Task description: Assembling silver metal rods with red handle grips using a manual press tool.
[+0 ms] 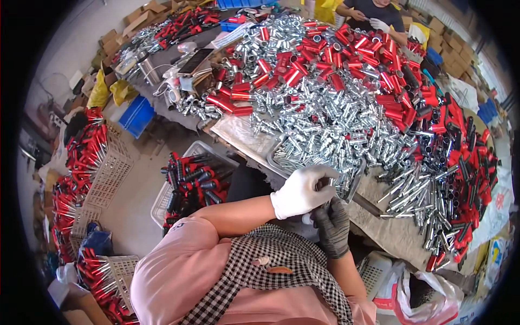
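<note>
My left hand, in a white glove, is curled at the near edge of the bench, its thumb and fingers bent toward each other. Just below it, my right hand, in a dark grey glove, has its fingers closed and nearly touches the left. Whatever lies between the two hands is too hidden to name; a small whitish bit shows beside the right fingers. Right beyond my hands stands a metal tray heaped with small silver metal fittings.
Red metal sleeves are piled farther back. Thin steel rods and red-and-black handles lie at the right. A white crate of black-and-red handles stands left of me, with more baskets beyond. A co-worker sits across the bench.
</note>
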A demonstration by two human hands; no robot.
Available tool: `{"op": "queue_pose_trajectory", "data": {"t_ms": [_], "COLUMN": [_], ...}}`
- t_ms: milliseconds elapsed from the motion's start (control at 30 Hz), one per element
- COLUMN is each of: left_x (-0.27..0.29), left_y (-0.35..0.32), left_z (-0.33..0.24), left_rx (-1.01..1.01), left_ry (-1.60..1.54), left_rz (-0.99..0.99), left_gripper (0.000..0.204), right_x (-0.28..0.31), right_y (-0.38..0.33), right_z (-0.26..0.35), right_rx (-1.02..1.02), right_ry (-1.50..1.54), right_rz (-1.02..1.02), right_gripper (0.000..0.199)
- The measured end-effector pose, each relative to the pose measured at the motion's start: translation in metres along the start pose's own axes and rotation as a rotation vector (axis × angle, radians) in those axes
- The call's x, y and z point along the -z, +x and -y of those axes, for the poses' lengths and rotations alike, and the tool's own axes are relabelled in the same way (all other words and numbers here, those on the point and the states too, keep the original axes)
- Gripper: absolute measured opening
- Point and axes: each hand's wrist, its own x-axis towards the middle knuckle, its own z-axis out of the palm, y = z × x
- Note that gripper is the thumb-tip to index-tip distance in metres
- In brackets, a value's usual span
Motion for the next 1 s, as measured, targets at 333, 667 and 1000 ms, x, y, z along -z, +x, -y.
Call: {"op": "queue_pose_trajectory", "data": {"t_ms": [333,667,1000], "left_x": [0.031,0.020,0.072], "left_y": [0.003,0.022,0.134], "left_z": [-0.011,-0.007,0.011], "left_rx": [-0.083,-0.190,-0.236], "left_ry": [0.110,-0.182,0.489], "left_rz": [-0.138,0.154,0.101], "left_gripper": [0.030,0.047,0.060], "right_x": [-0.022,-0.018,0.067], "right_y": [0.009,0.024,0.049], "right_z": [0.012,0.005,-0.022], "right_rx": [0.010,0.039,0.285], "right_ry": [0.046,0.222,0.059], "right_rz": [0.014,0.034,-0.485], "right_gripper": [0.046,0.042,0.034]}}
